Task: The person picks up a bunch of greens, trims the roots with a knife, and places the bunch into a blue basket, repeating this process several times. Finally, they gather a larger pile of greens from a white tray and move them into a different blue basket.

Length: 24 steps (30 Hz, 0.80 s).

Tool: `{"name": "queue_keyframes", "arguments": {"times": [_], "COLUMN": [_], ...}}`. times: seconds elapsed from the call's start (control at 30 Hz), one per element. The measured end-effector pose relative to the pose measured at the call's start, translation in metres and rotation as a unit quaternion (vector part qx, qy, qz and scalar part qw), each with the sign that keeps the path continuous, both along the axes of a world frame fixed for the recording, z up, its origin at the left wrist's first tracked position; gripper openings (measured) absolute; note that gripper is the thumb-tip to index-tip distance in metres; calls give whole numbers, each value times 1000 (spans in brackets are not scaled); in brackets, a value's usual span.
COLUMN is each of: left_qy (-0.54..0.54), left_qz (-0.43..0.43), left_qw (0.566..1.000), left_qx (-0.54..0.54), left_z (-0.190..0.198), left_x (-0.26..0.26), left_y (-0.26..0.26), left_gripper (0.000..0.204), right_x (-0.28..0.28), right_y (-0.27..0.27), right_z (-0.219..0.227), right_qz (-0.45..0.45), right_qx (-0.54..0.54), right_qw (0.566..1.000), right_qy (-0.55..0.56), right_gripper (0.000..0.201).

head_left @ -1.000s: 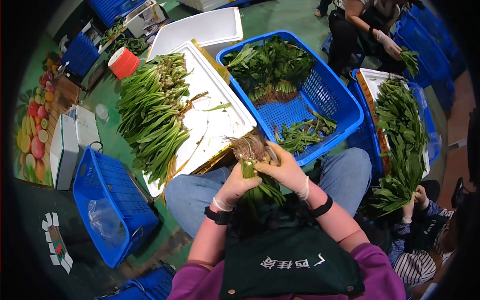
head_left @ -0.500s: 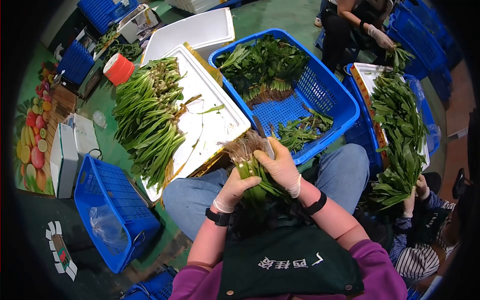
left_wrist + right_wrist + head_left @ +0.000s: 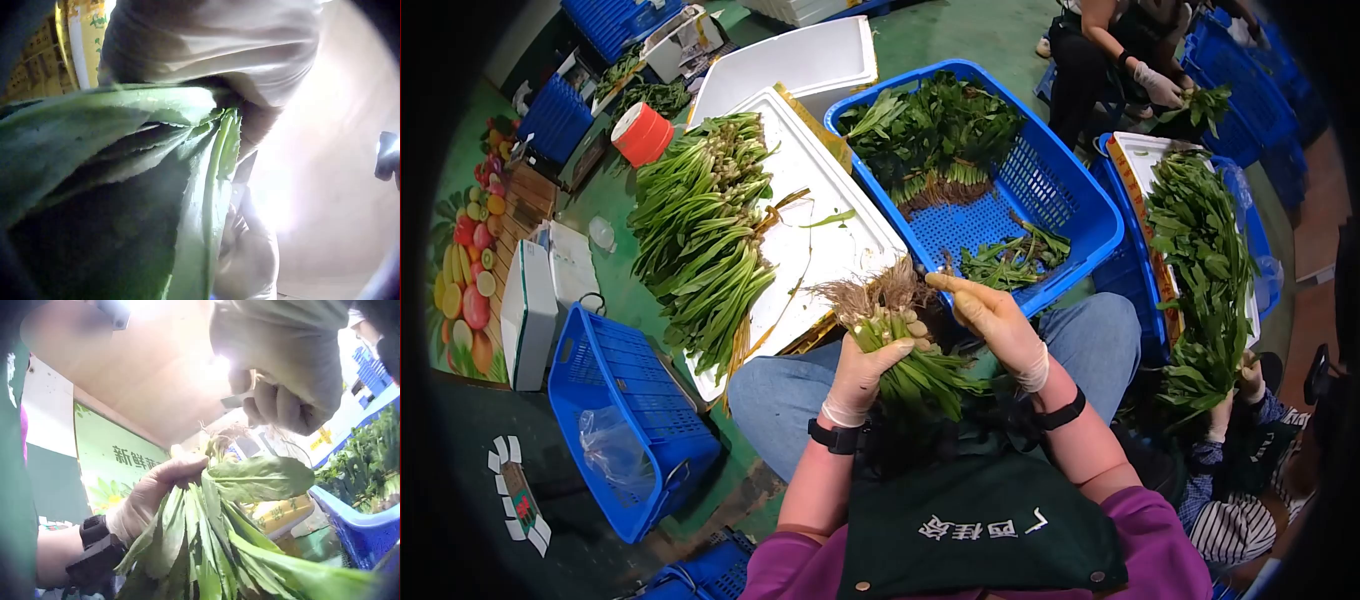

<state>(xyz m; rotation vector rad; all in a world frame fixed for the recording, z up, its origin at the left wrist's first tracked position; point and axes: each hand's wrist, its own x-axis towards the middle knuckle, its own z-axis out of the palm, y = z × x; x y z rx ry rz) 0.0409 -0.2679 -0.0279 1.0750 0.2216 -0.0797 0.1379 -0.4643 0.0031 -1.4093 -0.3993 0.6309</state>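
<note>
A bunch of long-leaved greens with pale stem ends and brown stringy roots is held over the lap. My gloved left hand grips the stems just below the roots, thumb across them. In the right wrist view the toothed leaves hang down from that grip. To the right of the roots and apart from the bunch is my gloved right hand. Its fingers are curled in the right wrist view round a small knife, whose flat grey blade shows in part; the handle is hidden by the hand.
A white foam lid ahead bears a row of greens. Beside it, a blue crate holds bundles and loose leaves. Another blue crate stands at left. At right, people handle greens around a loaded foam box.
My right hand has drawn back to the right, away from the bunch it was touching. The roots are spread wider to the left. The left hand keeps its grip.
</note>
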Motion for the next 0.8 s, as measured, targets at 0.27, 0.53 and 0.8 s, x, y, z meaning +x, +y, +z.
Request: {"name": "queue_keyframes", "arguments": {"times": [0.27,0.53,0.8], "left_qy": [-54,-31,-38], "left_qz": [-79,-66,-109], "left_qw": [995,997,993], "left_qx": [42,31,-10], "left_z": [14,15,4], "left_x": [2,-3,-8], "left_y": [3,7,21], "left_gripper": [48,46,42], "right_x": [-5,-1,4], "right_y": [9,5,-1], "right_z": [10,11,2], "right_qz": [133,153,191], "right_qx": [51,22,-46], "right_qw": [985,986,979], "right_qy": [99,68,-48], "right_gripper": [23,24,34]}}
